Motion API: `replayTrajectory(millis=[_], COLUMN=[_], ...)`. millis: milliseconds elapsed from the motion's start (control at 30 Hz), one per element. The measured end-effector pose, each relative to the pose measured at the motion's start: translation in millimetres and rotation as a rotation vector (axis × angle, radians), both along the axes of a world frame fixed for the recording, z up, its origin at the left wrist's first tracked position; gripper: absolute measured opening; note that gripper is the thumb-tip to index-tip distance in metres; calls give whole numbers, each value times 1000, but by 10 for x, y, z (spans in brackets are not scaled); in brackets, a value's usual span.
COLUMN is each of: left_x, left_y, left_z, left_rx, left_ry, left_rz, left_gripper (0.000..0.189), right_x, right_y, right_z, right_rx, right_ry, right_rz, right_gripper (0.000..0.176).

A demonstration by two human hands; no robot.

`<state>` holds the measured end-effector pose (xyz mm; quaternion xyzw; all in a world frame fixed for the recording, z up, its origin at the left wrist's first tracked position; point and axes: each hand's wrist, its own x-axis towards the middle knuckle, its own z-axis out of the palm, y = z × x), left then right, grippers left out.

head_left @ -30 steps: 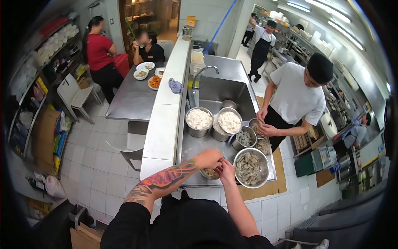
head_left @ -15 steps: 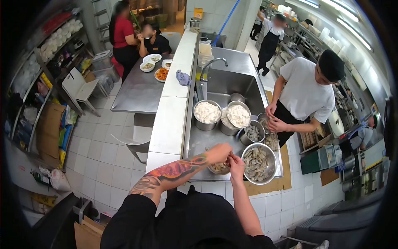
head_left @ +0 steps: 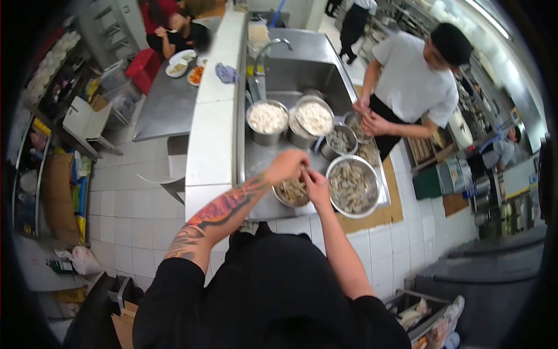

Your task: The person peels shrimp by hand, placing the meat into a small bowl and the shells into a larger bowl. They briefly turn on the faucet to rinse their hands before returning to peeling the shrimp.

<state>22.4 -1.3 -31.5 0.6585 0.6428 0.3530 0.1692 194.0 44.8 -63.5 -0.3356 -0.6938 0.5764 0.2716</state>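
My left hand (head_left: 286, 166) and my right hand (head_left: 317, 189) meet with fingers pinched together over a metal bowl of brownish shells (head_left: 289, 195). Between the fingertips is a small shrimp (head_left: 303, 168), mostly covered by them. Just right of my right hand stands a large steel bowl (head_left: 376, 195) heaped with grey unpeeled shrimp (head_left: 351, 187). Behind it, a smaller steel pot (head_left: 331, 152) holds grey shrimp. Two containers of pale, whitish pieces (head_left: 267, 118) (head_left: 314, 119) stand farther back on the steel counter.
A sink (head_left: 302, 75) with a curved faucet (head_left: 273, 45) lies beyond the pots. A co-worker in a white shirt (head_left: 404, 81) works with both hands at the counter's right side. A tiled ledge (head_left: 210, 139) with a crumpled cloth (head_left: 226, 73) runs along the left.
The view has tilted down and shifted right, so the counter appears higher and farther left. My hands stay pinched together over the bowl of shells.
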Motion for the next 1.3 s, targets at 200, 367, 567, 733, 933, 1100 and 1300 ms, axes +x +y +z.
replayTrajectory(millis=[200, 367, 567, 733, 933, 1100, 1300], left_x=[-29, -46, 14, -136, -202, -91, -28], left_y=[-74, -62, -62, -22, -58, -61, -93], left_z=[275, 274, 374, 203, 141, 222, 179], left_rx=[-111, -103, -96, -65, -118, -291, -287], left_ry=[-200, -263, -285, -73, -41, -267, -359], left_rz=[-32, -65, 23, 99, 75, 59, 101], left_gripper=[19, 18, 15, 17, 20, 17, 16], right_x=[-8, 4, 17, 30, 62, -63, -126], right_y=[127, 117, 16, 15, 63, 19, 63], right_z=[-61, -27, 136, -48, -157, 229, 39], right_rx=[9, 5, 35, 210, 532, 298, 326], right_ry=[76, 114, 176, -4, -283, -118, -126], right_rz=[-28, -64, -151, -149, -56, -80, -59], right_gripper=[27, 22, 19, 19, 30, 29, 23])
